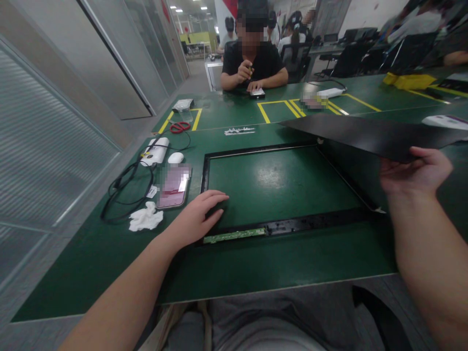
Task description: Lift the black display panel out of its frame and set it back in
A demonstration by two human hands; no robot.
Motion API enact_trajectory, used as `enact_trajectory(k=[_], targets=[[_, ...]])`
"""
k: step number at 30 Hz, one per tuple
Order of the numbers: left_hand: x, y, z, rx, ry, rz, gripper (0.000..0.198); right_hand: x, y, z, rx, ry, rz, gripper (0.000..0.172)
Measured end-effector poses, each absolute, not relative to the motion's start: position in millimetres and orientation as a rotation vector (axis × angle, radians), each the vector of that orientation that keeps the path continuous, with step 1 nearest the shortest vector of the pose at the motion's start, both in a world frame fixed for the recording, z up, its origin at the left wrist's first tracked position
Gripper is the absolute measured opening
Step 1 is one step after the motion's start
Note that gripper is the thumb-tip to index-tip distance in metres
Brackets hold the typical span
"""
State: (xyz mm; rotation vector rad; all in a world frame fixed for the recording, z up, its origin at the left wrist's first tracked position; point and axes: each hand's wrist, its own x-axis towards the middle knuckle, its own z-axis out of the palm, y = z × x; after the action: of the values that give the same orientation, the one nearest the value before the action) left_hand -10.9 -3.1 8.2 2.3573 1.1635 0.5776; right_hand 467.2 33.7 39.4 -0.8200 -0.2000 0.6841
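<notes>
A black rectangular frame (263,151) lies flat on the green table (256,263), with a thin green circuit strip (234,236) along its near edge. My left hand (199,217) rests flat on the frame's near left corner, fingers stretched out. My right hand (415,170) grips the near edge of a large black panel (365,134), thumb on top. It holds the panel lifted and tilted above the frame's right side.
Left of the frame lie a phone (173,187), a crumpled white tissue (145,218), a white mouse (176,157), a white adapter (155,151) with black cable and red scissors (180,127). A person in black (252,66) sits opposite. The table's near edge is close to my body.
</notes>
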Motion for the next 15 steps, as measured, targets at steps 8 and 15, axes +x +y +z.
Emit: enact_trajectory(k=[8,15], targets=[[-11.1,4.3,7.1,1.303,1.273,1.090,0.058,451.6,22.8,48.2,-0.683,-0.346,0.840,0.030],[-14.4,4.8,33.3,0.714,1.075,1.286,0.051,454.6,17.1,43.0,-0.713,-0.440,0.883,0.016]])
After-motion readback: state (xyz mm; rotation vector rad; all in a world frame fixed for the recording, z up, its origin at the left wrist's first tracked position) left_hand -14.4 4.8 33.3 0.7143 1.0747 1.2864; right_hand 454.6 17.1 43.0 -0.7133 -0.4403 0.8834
